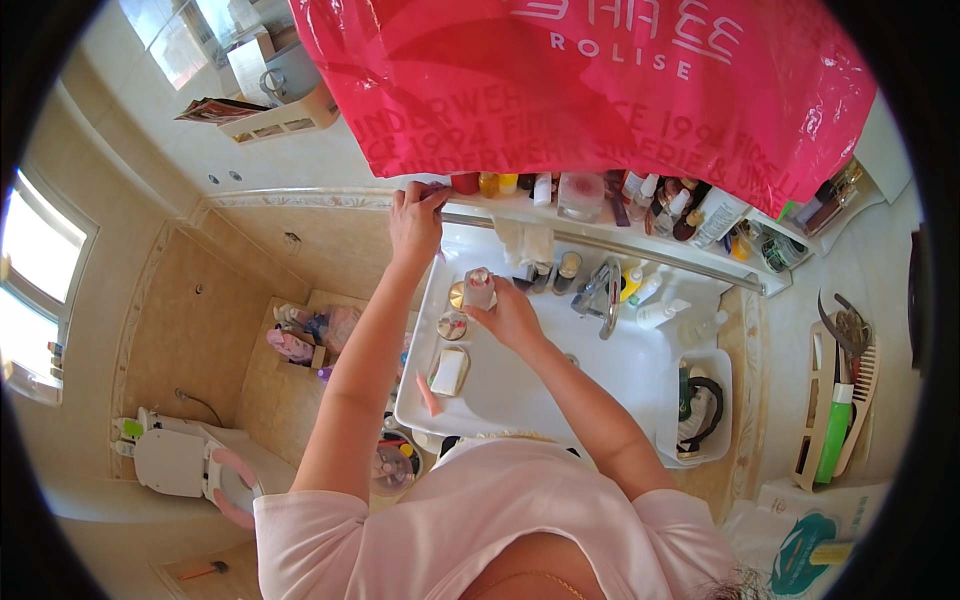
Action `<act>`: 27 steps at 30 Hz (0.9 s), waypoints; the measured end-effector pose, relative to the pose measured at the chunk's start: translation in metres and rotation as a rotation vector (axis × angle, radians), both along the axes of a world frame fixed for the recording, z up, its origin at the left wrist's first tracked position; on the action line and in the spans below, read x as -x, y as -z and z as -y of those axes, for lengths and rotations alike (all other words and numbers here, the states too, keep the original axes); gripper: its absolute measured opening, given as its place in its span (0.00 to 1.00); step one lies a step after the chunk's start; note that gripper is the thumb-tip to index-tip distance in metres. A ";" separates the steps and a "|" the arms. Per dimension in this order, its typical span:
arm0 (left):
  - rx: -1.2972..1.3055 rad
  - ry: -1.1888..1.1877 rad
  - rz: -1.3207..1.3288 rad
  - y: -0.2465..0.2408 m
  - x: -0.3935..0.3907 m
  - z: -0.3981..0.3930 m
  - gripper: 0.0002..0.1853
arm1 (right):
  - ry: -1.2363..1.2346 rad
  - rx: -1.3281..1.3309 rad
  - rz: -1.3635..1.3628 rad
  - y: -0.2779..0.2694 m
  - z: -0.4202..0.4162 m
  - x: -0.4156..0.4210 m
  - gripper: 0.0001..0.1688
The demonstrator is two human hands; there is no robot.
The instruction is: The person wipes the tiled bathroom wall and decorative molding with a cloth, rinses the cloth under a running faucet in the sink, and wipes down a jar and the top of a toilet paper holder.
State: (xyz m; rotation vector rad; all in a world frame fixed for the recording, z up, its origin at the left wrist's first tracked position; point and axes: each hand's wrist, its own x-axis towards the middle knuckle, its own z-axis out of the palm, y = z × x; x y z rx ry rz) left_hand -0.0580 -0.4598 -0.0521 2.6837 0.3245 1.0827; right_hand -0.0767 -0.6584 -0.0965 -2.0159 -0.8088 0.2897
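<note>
My right hand (508, 315) holds a small clear bottle (478, 290) with a reddish tint, above the left rim of the white washbasin (525, 382). Beside that bottle sits a round gold-coloured lid or jar (457, 295), and a round silvery one (451, 325) is just below it. My left hand (417, 225) reaches to the left end of the white shelf (517, 206), fingers bent around a small dark purple item (435, 192). The hand covers most of that item, so its grip is unclear. Bottles crowd the shelf, among them a square glass bottle (580, 196).
A large red plastic bag (585, 90) with printing hangs over the shelf. Below the shelf run a metal rail (645, 251) with a cloth (525, 238) and a chrome faucet (609, 300). A soap bar (449, 372) and white bin (720, 420) flank the basin.
</note>
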 end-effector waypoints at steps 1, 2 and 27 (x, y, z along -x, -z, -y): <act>0.001 0.013 0.005 0.001 0.001 0.000 0.16 | 0.005 -0.008 0.008 0.001 0.000 -0.001 0.27; 0.008 0.009 0.007 0.000 -0.001 -0.001 0.16 | 0.011 -0.017 0.015 0.002 0.001 -0.001 0.27; -0.080 -0.115 -0.004 -0.003 0.003 -0.015 0.17 | -0.008 -0.062 -0.033 0.009 0.005 -0.001 0.26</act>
